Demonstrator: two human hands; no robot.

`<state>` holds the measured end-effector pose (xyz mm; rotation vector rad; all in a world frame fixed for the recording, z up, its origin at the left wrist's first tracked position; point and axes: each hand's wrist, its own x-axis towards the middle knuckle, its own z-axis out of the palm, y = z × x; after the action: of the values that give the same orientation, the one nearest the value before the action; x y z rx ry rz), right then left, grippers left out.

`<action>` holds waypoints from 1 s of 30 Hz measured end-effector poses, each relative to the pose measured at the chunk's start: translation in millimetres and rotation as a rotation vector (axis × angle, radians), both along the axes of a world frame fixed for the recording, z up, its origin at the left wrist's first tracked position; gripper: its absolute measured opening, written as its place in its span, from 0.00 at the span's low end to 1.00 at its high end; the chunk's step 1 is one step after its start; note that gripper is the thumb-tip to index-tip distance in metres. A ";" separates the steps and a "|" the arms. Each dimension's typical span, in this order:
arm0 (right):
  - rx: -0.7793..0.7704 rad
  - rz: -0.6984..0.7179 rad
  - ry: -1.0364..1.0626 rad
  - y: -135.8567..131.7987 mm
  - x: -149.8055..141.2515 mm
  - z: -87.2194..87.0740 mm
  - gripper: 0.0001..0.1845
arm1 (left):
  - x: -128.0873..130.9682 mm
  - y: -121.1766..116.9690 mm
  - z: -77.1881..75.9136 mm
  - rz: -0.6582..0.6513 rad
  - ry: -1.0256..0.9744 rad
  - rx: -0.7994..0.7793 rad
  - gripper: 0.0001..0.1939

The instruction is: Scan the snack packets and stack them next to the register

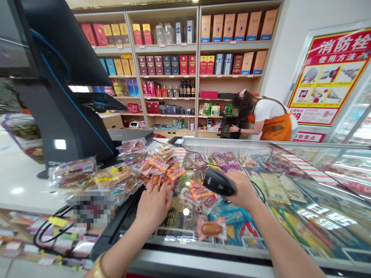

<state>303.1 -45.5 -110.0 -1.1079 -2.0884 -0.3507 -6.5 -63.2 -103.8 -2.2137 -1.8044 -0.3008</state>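
My right hand (242,189) grips a black handheld barcode scanner (219,182) above the glass freezer top, its head facing left. My left hand (153,202) rests its stretched fingers on a pile of small wrapped sausages (159,164) in clear and orange packets; the fingertips are partly hidden among them. Between the hands lie several orange-printed packets (199,190) on the glass. Nearer to me is a single wrapped sausage (211,228). Left of the pile are larger clear bags of brown snacks (116,175).
A black checkout terminal (66,96) stands at the left on the white counter (17,193). The glass-topped freezer (290,216) holds ice-cream packs. Behind it, a person in an orange apron (276,125) bends by shelves of boxed bottles (168,65). The scanner cable (257,189) trails behind my right hand.
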 end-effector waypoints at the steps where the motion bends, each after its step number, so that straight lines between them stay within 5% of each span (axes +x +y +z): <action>1: -0.003 -0.002 0.000 -0.2 -0.2 0.3 0.13 | -0.4 -1.5 -0.5 0.002 0.012 -0.024 0.21; 9: -0.021 -0.002 0.011 -0.5 -0.7 -0.1 0.13 | -8.5 -11.1 2.1 -0.082 -0.106 -0.130 0.17; 17: -0.106 0.040 -0.042 -4.1 -10.3 4.5 0.11 | -10.7 4.2 6.8 -0.407 -0.444 0.103 0.14; 30: -0.135 0.072 -0.089 -7.9 -21.5 9.7 0.08 | 13.3 3.4 34.5 -0.539 -0.463 0.156 0.11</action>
<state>281.6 -53.5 -100.3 -1.1099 -2.2523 -0.2305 6.8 -59.8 -69.2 -2.6257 -1.2542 -1.0974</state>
